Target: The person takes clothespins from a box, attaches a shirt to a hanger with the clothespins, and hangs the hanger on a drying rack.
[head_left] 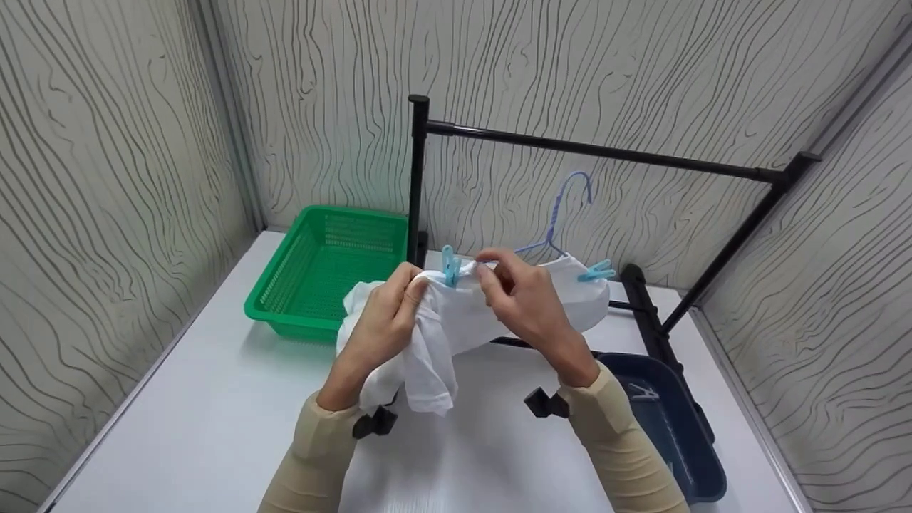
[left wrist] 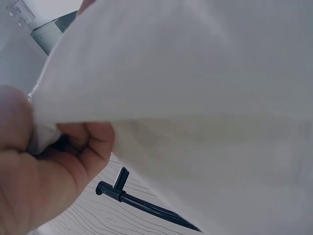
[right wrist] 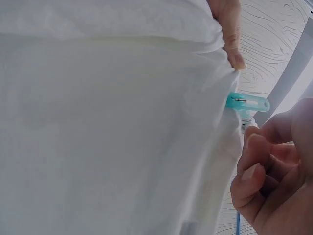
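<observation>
A white garment (head_left: 467,313) hangs from a blue wire hanger (head_left: 553,224), its lower part falling in folds. My left hand (head_left: 385,313) grips its bunched upper edge; the left wrist view also shows these fingers (left wrist: 95,142) curled at the cloth. Close beside that grip, a light blue clothespin (head_left: 450,267) is clipped on the edge. On the clothespin's other side, my right hand (head_left: 524,296) pinches the edge with thumb and forefinger. Another light blue clothespin (head_left: 597,271) sits at the garment's right end. Cloth hides most of the hanger's bar.
A black rack (head_left: 598,151) stands behind the garment on the white table (head_left: 214,427). At the back left is a green plastic basket (head_left: 281,318). A dark blue tray (head_left: 712,463) with clothespins inside lies at the right, partly behind the right forearm.
</observation>
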Available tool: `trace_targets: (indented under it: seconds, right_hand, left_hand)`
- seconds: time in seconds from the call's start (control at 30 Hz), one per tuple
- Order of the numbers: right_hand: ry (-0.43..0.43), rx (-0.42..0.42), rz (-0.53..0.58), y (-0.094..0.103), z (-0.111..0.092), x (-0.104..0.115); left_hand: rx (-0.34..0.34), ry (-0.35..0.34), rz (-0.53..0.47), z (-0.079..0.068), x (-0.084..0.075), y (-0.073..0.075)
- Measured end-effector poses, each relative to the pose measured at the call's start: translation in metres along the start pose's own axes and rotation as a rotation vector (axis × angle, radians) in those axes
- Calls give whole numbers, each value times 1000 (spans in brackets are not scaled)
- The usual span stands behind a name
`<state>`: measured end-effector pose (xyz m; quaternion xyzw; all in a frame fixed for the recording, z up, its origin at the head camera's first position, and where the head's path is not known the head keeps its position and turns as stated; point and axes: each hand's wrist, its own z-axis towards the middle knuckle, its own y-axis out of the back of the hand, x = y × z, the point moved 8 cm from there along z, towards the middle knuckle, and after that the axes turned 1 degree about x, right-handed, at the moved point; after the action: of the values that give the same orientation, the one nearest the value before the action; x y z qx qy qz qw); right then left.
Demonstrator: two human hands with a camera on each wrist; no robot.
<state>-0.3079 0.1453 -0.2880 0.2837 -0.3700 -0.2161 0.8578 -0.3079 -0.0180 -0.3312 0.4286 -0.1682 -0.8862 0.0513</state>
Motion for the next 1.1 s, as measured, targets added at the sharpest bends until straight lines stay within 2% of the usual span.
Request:
trace_targets:
  seconds: [0.17,0.27,0.4,0.63,0.83,1.0,1.1]
  right_hand:
    - [-72,9,70,-4,-2,-13]
    - [-80,-7,75,-5,-2,-18]
    - [-75,-44,70,-6,-3,-22]
    - [-72,-154,116,-1,-9,-35]
    - [-46,-250,155,8,-17,-45]
    - [-62,-262,124,15,-20,-51]
    - [-72,-263,106,21,-22,-54]
  left_hand:
    - [-16,-2,14,-2,-3,-4]
    - [-21,-11,32,-3,-4,-8]
    - [9,1,31,-4,-4,-17]
    - [143,26,-75,-7,-6,-41]
    - [274,29,-117,-9,-11,-63]
    - [387,-6,-119,-10,-16,-70]
    - [427,-19,-129,-9,-15,-68]
